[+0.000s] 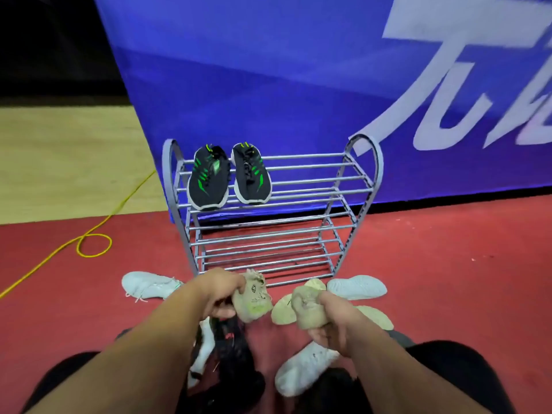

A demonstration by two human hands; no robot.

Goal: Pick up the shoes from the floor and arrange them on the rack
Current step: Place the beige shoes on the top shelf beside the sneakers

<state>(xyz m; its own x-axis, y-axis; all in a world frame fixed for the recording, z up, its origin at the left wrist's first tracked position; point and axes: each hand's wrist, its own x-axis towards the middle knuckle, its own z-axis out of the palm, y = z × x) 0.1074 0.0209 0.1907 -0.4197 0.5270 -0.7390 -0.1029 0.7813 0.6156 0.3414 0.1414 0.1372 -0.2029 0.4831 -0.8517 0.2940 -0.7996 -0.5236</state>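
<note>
The left beige shoe [254, 298] is held in the curled grip of the left hand [218, 294], the right beige shoe [307, 310] in that of the right hand [337, 322], near the rack [298, 186]. Black-green sneakers [209, 180] are placed on its top shelf, left.

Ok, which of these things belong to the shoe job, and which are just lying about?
Job: rack; black-green pair on its top shelf; beige shoe held by left hand; second beige shoe held by right hand; on the floor, pale shoe, upturned pale shoe, white shoe, black shoe.
Lying about: yellow cable; blue banner.
</note>
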